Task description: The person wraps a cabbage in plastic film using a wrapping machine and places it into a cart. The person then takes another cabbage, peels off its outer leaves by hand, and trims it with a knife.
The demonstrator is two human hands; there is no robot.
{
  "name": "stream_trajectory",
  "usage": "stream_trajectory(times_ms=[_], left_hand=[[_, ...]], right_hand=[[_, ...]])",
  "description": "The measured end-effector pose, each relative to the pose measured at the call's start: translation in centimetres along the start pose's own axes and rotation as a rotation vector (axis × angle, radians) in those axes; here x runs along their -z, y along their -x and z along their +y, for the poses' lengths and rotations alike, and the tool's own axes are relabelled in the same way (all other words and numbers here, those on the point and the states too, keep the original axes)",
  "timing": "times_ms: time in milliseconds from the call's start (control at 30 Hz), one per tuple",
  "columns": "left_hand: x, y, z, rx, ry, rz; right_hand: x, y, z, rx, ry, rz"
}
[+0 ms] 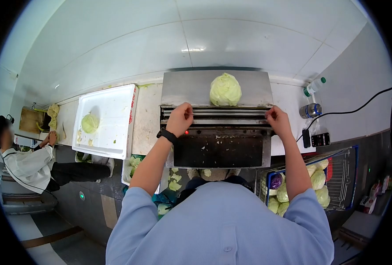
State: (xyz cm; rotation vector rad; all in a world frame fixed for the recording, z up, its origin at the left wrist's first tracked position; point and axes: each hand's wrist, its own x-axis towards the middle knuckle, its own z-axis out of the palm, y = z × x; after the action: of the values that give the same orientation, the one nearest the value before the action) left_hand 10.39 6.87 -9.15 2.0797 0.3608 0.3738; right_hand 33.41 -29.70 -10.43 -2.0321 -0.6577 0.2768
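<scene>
A worker in a light-blue shirt [222, 225] stands at a steel film-wrapping machine [174, 86], both hands at its rollers [229, 114], as seen from the head camera. The left hand [181, 119], a black watch [166, 135] on its wrist, is at the rollers' left end; the right hand [279, 120] is at the right end. Thumb and fingers are drawn together on each — whether anything thin is pinched between them cannot be told. A pale green cabbage [225, 89] sits on the machine's flat top, just behind the rollers and between the two hands, touched by neither. Pale scraps [218, 142] dot the dark plate [196, 152] in front, near a lit red lamp [186, 132].

To the left, a white tray [112, 95] holds another cabbage [90, 123]. To the right, a green-capped bottle [315, 87], a lidded jar [310, 110] and a phone [320, 139] line the counter [284, 95], above a shopping cart [343, 176] loaded with cabbages, one of them purple [276, 181]. At far left, a co-worker in a white top [30, 170] — hands close together — is at the same wall.
</scene>
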Motion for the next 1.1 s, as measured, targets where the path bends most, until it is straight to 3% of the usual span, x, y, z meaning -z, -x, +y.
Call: stream_trajectory(times_ms=[67,200,267,1100], left_hand=[[-0.2,0.2,0.7,-0.074,-0.098,0.018],[-0.7,0.0,0.0,-0.185,-0.354,0.070],[-0.9,0.2,-0.1,-0.189,-0.343,0.121],[-0.4,8.5,3.0,-0.369,-0.337,0.311]], right_hand=[[-0.6,0.3,-0.1,0.069,-0.101,0.010],[-0.2,0.6,-2.8,0.180,0.234,-0.007],[-0.3,0.3,-1.6,0.225,0.374,0.003],[0.8,7.4,-5.3,0.391,0.379,0.170]])
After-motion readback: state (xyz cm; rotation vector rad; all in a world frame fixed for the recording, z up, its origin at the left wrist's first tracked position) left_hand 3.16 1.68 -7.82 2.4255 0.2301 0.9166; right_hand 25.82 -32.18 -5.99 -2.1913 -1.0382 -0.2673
